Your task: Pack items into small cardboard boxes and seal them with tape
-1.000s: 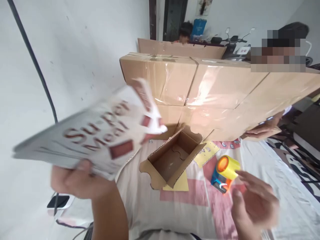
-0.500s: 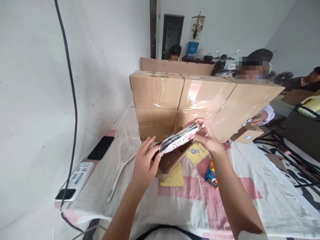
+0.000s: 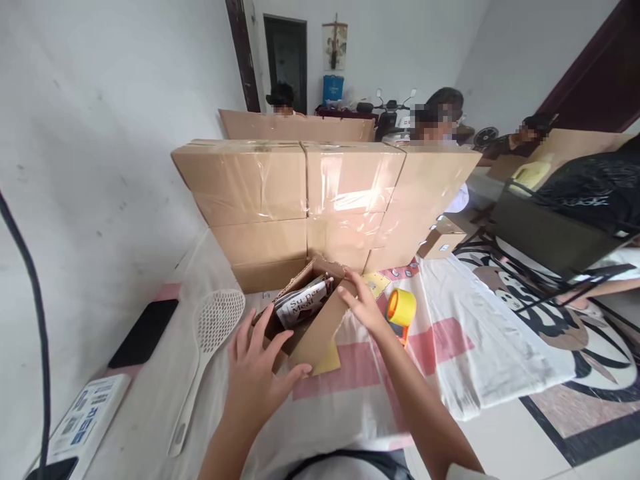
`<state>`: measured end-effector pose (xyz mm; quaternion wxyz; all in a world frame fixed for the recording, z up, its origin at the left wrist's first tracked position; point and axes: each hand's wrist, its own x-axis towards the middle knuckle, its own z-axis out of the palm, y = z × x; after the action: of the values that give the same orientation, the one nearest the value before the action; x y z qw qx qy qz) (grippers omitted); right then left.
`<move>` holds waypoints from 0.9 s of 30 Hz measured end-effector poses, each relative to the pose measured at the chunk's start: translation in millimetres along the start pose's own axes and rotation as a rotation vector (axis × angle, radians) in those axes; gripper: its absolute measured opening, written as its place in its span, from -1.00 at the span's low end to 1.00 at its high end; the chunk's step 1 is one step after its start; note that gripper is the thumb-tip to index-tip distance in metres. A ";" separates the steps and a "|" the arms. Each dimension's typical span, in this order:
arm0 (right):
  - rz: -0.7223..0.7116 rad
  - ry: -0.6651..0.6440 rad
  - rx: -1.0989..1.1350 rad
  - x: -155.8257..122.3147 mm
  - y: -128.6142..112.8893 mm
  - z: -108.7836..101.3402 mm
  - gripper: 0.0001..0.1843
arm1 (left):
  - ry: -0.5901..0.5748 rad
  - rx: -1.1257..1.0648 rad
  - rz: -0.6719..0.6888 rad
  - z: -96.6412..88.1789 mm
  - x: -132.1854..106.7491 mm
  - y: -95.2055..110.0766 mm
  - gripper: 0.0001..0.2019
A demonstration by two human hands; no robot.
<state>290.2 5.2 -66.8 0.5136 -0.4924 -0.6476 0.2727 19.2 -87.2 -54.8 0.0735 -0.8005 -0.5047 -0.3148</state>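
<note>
Both hands are on the small cardboard box (image 3: pixel 310 320), which sits open on the cloth-covered worktop (image 3: pixel 350 400). The left hand (image 3: pixel 257 373) is spread wide against the near corner, bracing the box so it won't slide. The right hand (image 3: pixel 363 307) rests with flat fingers on the upright side flap, gripping nothing. A printed packet (image 3: pixel 303 303) lies tilted inside, its lettering facing up, low enough that the flaps stand above it. The box has little room behind: a wall of taped cartons (image 3: pixel 320 193) rises just beyond its far edge. To its left a white slotted ladle (image 3: pixel 207 347) lies near, with a dark phone (image 3: pixel 144 332) further out toward the wall. On the right, a yellow tape dispenser (image 3: pixel 400 310) sits just beside the right hand. The cloth nearest the person is bare.
</note>
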 end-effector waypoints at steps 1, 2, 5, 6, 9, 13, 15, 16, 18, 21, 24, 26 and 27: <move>0.010 0.009 0.009 -7.1 -0.9 3.2 -0.34 | 0.005 -0.002 0.031 -0.9 0.8 -2.6 -0.53; 0.013 0.018 -0.001 -14.2 -3.1 4.7 -0.34 | 0.011 -0.008 0.065 -2.2 1.3 -6.3 -0.49; 0.026 -0.007 -0.048 -26.3 -8.9 -13.1 -0.45 | 0.022 -0.053 0.187 -6.8 -0.8 -23.9 -0.49; 0.039 0.010 -0.064 -23.8 -7.8 -29.3 -0.50 | 0.022 -0.068 0.225 -8.0 -2.9 -31.3 -0.52; 0.084 0.350 -0.056 11.3 10.3 -107.7 -0.54 | 0.026 -0.077 0.282 -9.9 -12.0 -52.2 -0.61; 0.180 0.778 0.165 96.9 47.9 -222.8 -0.47 | 0.045 -0.015 0.342 -7.4 -22.4 -65.9 -0.64; 0.203 0.742 0.206 132.3 60.6 -257.0 -0.51 | 0.059 0.014 0.376 -4.3 -24.6 -66.7 -0.63; 0.204 0.717 0.214 144.1 65.1 -267.5 -0.55 | 0.065 0.025 0.380 -2.6 -24.9 -66.5 -0.63; 0.186 0.708 0.226 154.3 72.1 -279.6 -0.60 | 0.071 0.036 0.364 0.1 -24.1 -65.7 -0.65; 0.117 0.765 0.227 143.7 81.6 -287.7 -0.61 | 0.077 0.037 0.338 0.4 -20.6 -65.7 -0.67; 0.103 0.728 0.228 126.6 92.3 -286.9 -0.63 | 0.068 0.027 0.349 -3.0 -15.6 -66.8 -0.68; 0.130 0.650 0.222 123.3 100.0 -280.3 -0.62 | 0.058 0.020 0.357 -5.2 -12.2 -67.5 -0.70; 0.142 0.621 0.215 124.5 103.6 -276.1 -0.62 | 0.058 0.019 0.359 -5.9 -10.8 -67.9 -0.70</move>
<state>586.6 115.3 -17.1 0.7152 -0.5386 -0.3919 0.2116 -44.5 -65.4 -69.9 0.1506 -0.8676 -0.3542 -0.3150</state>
